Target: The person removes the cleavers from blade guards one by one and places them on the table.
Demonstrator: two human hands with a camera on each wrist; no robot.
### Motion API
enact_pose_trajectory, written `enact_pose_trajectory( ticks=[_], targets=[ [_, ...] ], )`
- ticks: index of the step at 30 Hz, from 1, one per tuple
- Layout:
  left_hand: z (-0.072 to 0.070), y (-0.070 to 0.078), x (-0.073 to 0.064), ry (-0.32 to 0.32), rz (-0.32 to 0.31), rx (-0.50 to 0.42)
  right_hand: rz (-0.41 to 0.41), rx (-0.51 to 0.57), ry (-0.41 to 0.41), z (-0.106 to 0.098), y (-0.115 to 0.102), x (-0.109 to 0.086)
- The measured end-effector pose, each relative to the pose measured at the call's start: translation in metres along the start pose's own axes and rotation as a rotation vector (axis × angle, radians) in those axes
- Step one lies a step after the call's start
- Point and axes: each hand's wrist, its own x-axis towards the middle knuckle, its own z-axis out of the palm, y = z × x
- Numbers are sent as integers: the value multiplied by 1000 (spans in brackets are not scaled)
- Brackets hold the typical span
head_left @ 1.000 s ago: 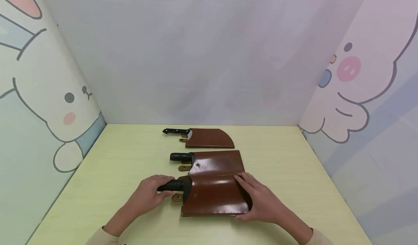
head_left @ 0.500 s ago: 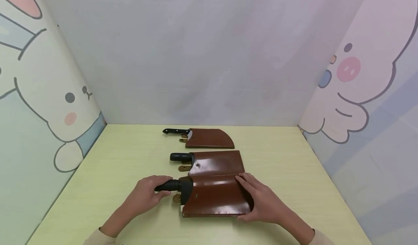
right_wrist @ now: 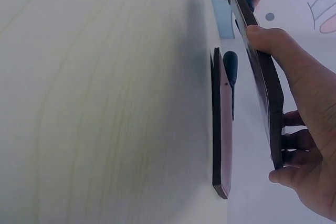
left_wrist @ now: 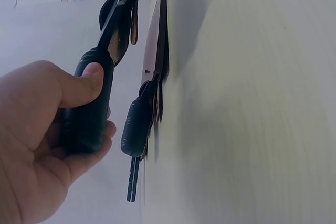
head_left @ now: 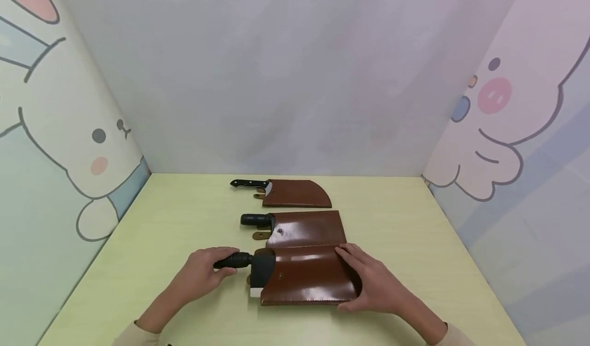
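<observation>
My left hand [head_left: 203, 272] grips the black handle of a cleaver [head_left: 261, 272] at the front. Part of its dark blade, with a pale lower edge, shows outside a glossy brown leather sheath [head_left: 313, 277]; the rest is hidden inside. At the sheath's far end my right hand [head_left: 375, 282] holds it, thumb on the near edge and fingers on the far one. Both wrist views show this cleaver and sheath raised off the table. In the left wrist view, the thumb lies along the handle [left_wrist: 89, 103].
Behind the held sheath lies a second sheathed cleaver [head_left: 304, 228] with a black handle. Farther back is a sheathed knife [head_left: 295, 193] with a riveted handle and a rounded sheath. The pale wooden table [head_left: 184, 208] meets a grey back wall [head_left: 286, 80] and cartoon-printed side walls.
My left hand has drawn the cleaver leftward, so more blade shows outside the sheath. The right hand and sheath have shifted slightly right.
</observation>
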Motion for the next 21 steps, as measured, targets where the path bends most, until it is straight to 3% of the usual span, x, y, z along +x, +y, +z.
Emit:
enact_pose_trajectory(
  ticks=[9,21],
  targets=[
    [-3,-1,0,20,24,18,-15,12,44,3,4,-2],
    [-7,-7,-4,29,36,11,13,18,34,1,6,-7]
  ],
)
